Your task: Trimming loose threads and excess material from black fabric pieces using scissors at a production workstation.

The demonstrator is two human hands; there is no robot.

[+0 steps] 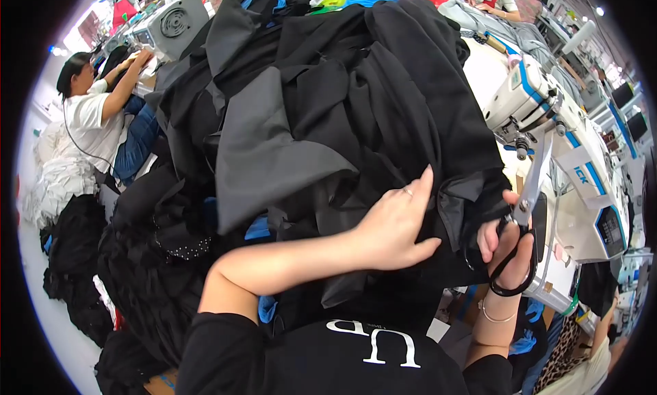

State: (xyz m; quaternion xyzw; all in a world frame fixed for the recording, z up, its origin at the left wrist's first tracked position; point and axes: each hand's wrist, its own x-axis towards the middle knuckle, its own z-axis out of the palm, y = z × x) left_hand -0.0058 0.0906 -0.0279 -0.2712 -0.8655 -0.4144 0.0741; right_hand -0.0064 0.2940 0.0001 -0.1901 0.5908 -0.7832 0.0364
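Note:
A large heap of black and dark grey fabric pieces (328,112) lies before me. My left hand (398,228), a ring on one finger, is spread over the right part of the heap with nothing gripped in it. On the far right, my right hand (505,246) holds a pair of scissors (524,206) by the black handles, blades pointing up and away. Fingers of that hand are also close to the edge of the black cloth; whether they pinch it is unclear.
White and blue industrial sewing machines (575,153) stand on the right. A co-worker (92,102) sits at the upper left near a grey machine housing (172,25). Piles of black cloth (77,261) and white cloth (59,179) lie at left. More people are at the upper right.

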